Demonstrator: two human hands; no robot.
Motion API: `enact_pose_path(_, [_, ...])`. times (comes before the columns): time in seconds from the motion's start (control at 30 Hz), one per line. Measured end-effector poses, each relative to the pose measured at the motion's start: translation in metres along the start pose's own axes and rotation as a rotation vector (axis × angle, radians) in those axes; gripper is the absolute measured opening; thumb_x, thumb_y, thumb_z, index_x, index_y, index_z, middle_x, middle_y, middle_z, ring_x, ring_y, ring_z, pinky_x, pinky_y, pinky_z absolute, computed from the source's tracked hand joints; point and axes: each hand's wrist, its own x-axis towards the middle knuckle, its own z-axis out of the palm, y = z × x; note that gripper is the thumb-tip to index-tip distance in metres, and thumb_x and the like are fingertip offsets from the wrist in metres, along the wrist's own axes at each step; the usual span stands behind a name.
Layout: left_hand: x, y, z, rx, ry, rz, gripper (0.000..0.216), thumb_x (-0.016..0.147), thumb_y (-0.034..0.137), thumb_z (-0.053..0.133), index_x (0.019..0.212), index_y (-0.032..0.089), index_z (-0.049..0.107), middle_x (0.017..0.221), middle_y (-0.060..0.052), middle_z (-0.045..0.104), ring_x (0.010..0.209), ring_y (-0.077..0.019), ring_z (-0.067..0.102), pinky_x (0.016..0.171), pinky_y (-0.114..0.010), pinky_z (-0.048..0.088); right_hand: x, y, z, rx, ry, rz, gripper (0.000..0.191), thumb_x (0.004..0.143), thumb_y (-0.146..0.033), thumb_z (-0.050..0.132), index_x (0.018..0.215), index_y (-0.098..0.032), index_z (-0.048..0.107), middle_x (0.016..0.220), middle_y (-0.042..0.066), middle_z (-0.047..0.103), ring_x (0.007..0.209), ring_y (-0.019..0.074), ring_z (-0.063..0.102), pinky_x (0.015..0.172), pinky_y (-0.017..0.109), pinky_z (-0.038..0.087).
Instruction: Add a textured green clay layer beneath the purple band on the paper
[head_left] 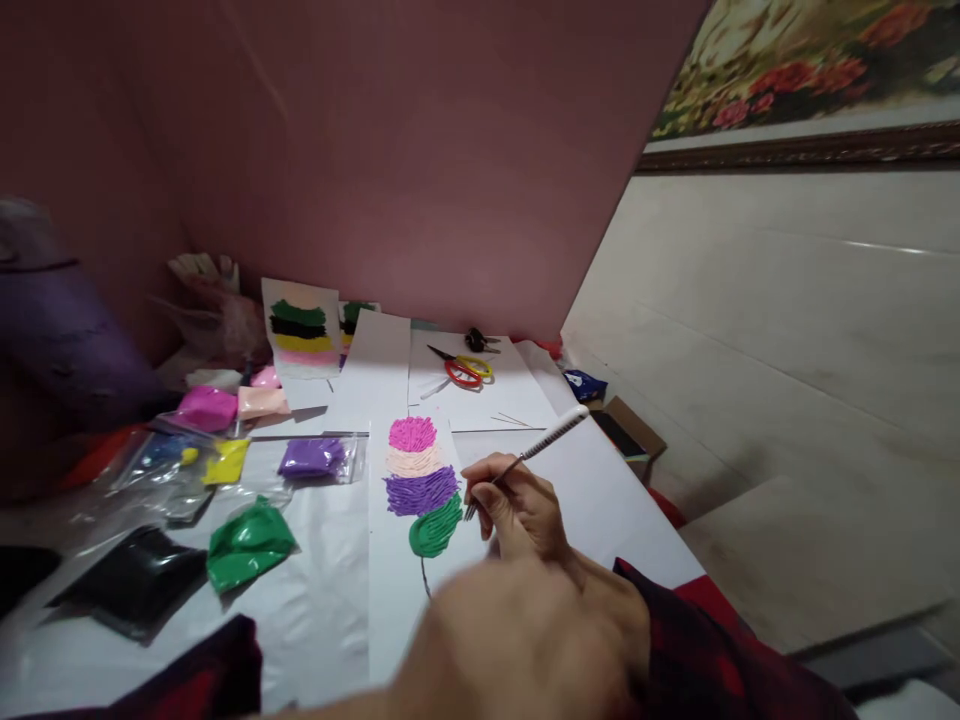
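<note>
My right hand [525,510] grips a small fork [555,432] with a ridged handle and a white end. Its tines point down beside the green clay patch [435,527] on a white paper strip [390,610]. Above the green, purple clay [421,491], pale peach clay [414,461] and bright pink clay [412,434] form bands with grooved surfaces. A thin dark line [424,575] runs down from the green patch. In the foreground, my left hand [517,630] is blurred and overlaps the right wrist from this view; its fingers are hidden.
Bags of green clay [250,543], black clay [139,580] and purple clay [311,458] lie at left, with pink and yellow ones behind. Scissors [463,370] and keys [478,341] rest on white sheets. A striped clay card [301,330] leans at the back. Right of the table stands a cardboard box [634,432].
</note>
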Motion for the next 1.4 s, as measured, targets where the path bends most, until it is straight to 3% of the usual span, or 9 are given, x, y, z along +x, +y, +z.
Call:
enact_pose_path(0.13, [0.018, -0.020, -0.034, 0.068, 0.214, -0.294, 0.026, 0.090, 0.023, 0.055, 0.116, 0.019, 0.053, 0.078, -0.002, 0.060, 0.063, -0.0159, 0.055, 0.053, -0.028, 0.045, -0.005, -0.011, -0.003, -0.014, -0.046, -0.156, 0.040, 0.093, -0.031, 0.054, 0.131, -0.026, 0.043, 0.081, 0.002, 0.066, 0.071, 0.0179, 0.067, 0.065, 0.031, 0.059])
enact_pose_path(0.2, [0.020, -0.025, -0.043, -0.068, 0.090, -0.308, 0.011, 0.087, 0.022, 0.058, 0.097, 0.019, 0.061, 0.073, 0.000, 0.060, 0.060, -0.0141, 0.053, 0.052, -0.026, 0.043, -0.007, -0.020, -0.001, -0.122, -0.122, -0.271, 0.053, 0.094, -0.025, 0.052, 0.143, -0.025, 0.031, 0.088, 0.005, 0.070, 0.074, 0.0197, 0.070, 0.066, 0.032, 0.060])
enact_pose_path(0.37, [0.013, -0.024, -0.053, -0.203, 0.236, -0.314, 0.017, 0.090, 0.025, 0.055, 0.078, 0.019, 0.066, 0.075, -0.001, 0.065, 0.065, -0.0146, 0.058, 0.059, -0.026, 0.047, 0.005, -0.042, 0.005, -0.359, -0.150, -0.426, 0.058, 0.092, -0.018, 0.052, 0.146, -0.020, 0.030, 0.095, 0.010, 0.072, 0.067, 0.0191, 0.069, 0.060, 0.031, 0.058])
enact_pose_path(0.47, [0.007, -0.024, -0.058, -0.214, 0.398, -0.360, 0.018, 0.089, 0.027, 0.057, 0.077, 0.021, 0.069, 0.066, 0.002, 0.064, 0.059, -0.0122, 0.059, 0.056, -0.023, 0.048, 0.020, -0.041, 0.000, -0.233, -0.245, -0.323, 0.052, 0.092, -0.021, 0.057, 0.141, -0.019, 0.040, 0.077, 0.002, 0.071, 0.059, 0.0140, 0.064, 0.056, 0.025, 0.055])
enact_pose_path(0.63, [-0.015, -0.042, -0.055, -0.111, 0.526, -0.454, 0.019, 0.089, 0.025, 0.058, 0.074, 0.020, 0.068, 0.062, 0.003, 0.069, 0.056, -0.0113, 0.065, 0.056, -0.020, 0.052, 0.023, -0.011, -0.012, -0.093, 0.096, 0.008, 0.025, 0.096, -0.033, 0.051, 0.114, -0.017, 0.057, 0.070, 0.000, 0.062, 0.050, 0.0099, 0.052, 0.044, 0.021, 0.044])
enact_pose_path(0.77, [-0.033, -0.061, -0.045, -0.027, 0.563, -0.478, 0.015, 0.085, 0.025, 0.062, 0.072, 0.021, 0.067, 0.056, 0.004, 0.066, 0.048, -0.0103, 0.062, 0.049, -0.018, 0.051, 0.008, 0.006, -0.011, -0.097, -0.069, 0.153, 0.027, 0.096, -0.038, 0.051, 0.086, -0.016, 0.064, 0.057, -0.003, 0.054, 0.043, 0.0085, 0.045, 0.041, 0.021, 0.038])
enact_pose_path(0.9, [-0.036, -0.069, -0.038, -0.283, 0.636, -0.627, 0.005, 0.080, 0.024, 0.067, 0.077, 0.021, 0.065, 0.059, 0.004, 0.066, 0.053, -0.0116, 0.065, 0.052, -0.020, 0.056, 0.003, 0.006, -0.006, -0.082, -0.206, 0.256, 0.031, 0.095, -0.041, 0.051, 0.078, -0.017, 0.061, 0.049, -0.006, 0.047, 0.038, 0.0086, 0.044, 0.041, 0.021, 0.040])
enact_pose_path(1.13, [-0.035, -0.073, -0.031, -0.401, 0.571, -0.820, 0.020, 0.080, 0.033, 0.067, 0.069, 0.020, 0.057, 0.055, 0.004, 0.064, 0.052, -0.0137, 0.065, 0.050, -0.022, 0.056, 0.008, 0.000, -0.007, -0.179, -0.377, 0.153, 0.029, 0.094, -0.028, 0.050, 0.075, -0.014, 0.066, 0.057, 0.001, 0.057, 0.047, 0.0105, 0.050, 0.046, 0.022, 0.040])
enact_pose_path(1.4, [-0.029, -0.072, -0.038, -0.226, 0.388, -0.793, 0.023, 0.085, 0.036, 0.055, 0.067, 0.022, 0.050, 0.051, 0.001, 0.064, 0.046, -0.0145, 0.061, 0.045, -0.024, 0.049, 0.008, -0.006, -0.009, -0.236, -0.680, -0.066, 0.021, 0.089, -0.021, 0.054, 0.077, -0.015, 0.070, 0.058, 0.003, 0.065, 0.048, 0.0120, 0.053, 0.048, 0.023, 0.042])
